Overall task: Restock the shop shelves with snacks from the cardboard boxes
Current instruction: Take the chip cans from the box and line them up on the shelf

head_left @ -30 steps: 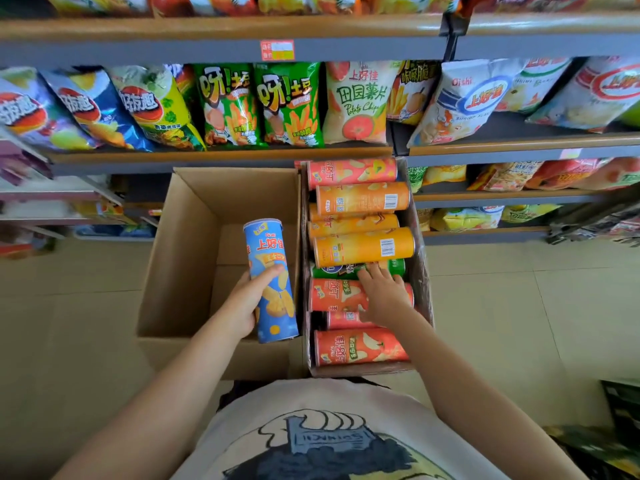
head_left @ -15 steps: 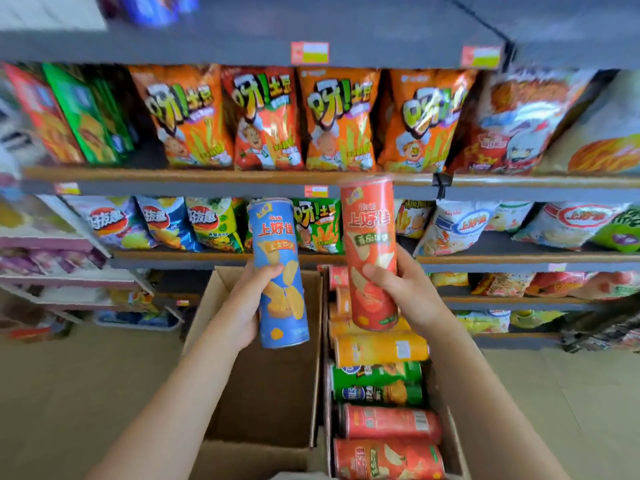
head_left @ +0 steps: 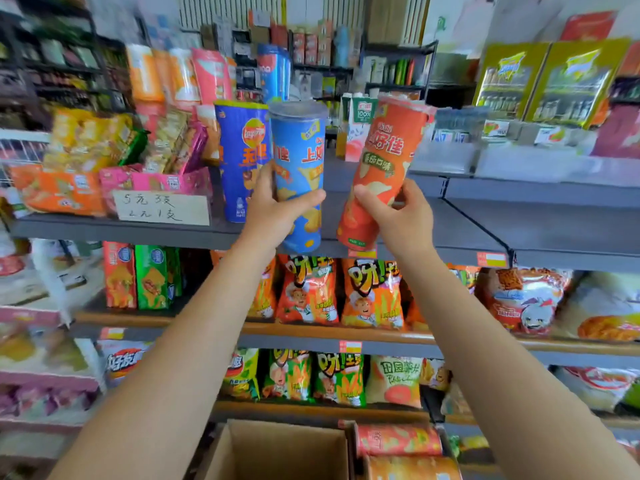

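My left hand grips a light blue chip can, held upright just above the front edge of the grey top shelf. Tilted to the right beside it is a red-orange chip can, which my right hand grips near its lower end. A dark blue chip can stands on the shelf directly left of the light blue one. At the bottom edge, an open cardboard box shows its bare inside, and a second box to its right holds red and orange chip cans lying on their sides.
Pink and orange snack packs with a handwritten price card fill the top shelf's left part. To the right of the cans the shelf surface is bare. Lower shelves carry chip bags in orange, green and white.
Both hands have lifted their cans from chest height up to the top shelf. The view has tilted upward, so the boxes have dropped to the bottom edge.
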Demonstrator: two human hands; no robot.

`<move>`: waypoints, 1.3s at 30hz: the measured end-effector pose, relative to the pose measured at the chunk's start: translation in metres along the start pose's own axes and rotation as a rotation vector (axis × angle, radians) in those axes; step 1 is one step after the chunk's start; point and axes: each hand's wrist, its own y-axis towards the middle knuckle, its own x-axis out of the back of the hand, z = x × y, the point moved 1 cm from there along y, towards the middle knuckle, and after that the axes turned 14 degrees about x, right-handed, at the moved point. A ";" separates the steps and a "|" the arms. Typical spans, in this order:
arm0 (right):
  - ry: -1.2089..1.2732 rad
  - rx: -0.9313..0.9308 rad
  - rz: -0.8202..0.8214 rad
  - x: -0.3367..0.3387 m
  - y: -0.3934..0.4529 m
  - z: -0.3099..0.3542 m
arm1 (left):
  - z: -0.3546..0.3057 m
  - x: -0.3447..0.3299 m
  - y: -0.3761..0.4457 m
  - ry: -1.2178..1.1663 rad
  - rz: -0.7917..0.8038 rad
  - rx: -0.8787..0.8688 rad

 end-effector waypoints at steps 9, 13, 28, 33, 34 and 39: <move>-0.278 -0.063 0.150 -0.053 0.043 -0.033 | 0.030 0.009 0.075 0.394 -0.076 0.043; -0.390 -0.126 0.270 -0.070 0.048 -0.052 | 0.055 0.008 0.073 0.723 -0.147 0.005; -0.428 -0.154 0.228 -0.114 0.064 -0.074 | 0.059 0.008 0.079 1.109 -0.165 -0.097; -0.545 -0.098 0.290 -0.114 0.063 -0.076 | 0.060 0.004 0.084 1.241 -0.169 -0.014; -0.540 -0.094 0.296 -0.113 0.062 -0.076 | 0.060 0.004 0.084 1.249 -0.166 -0.002; -0.360 -0.025 0.176 -0.086 0.035 -0.056 | 0.063 0.011 0.057 0.987 -0.246 -0.293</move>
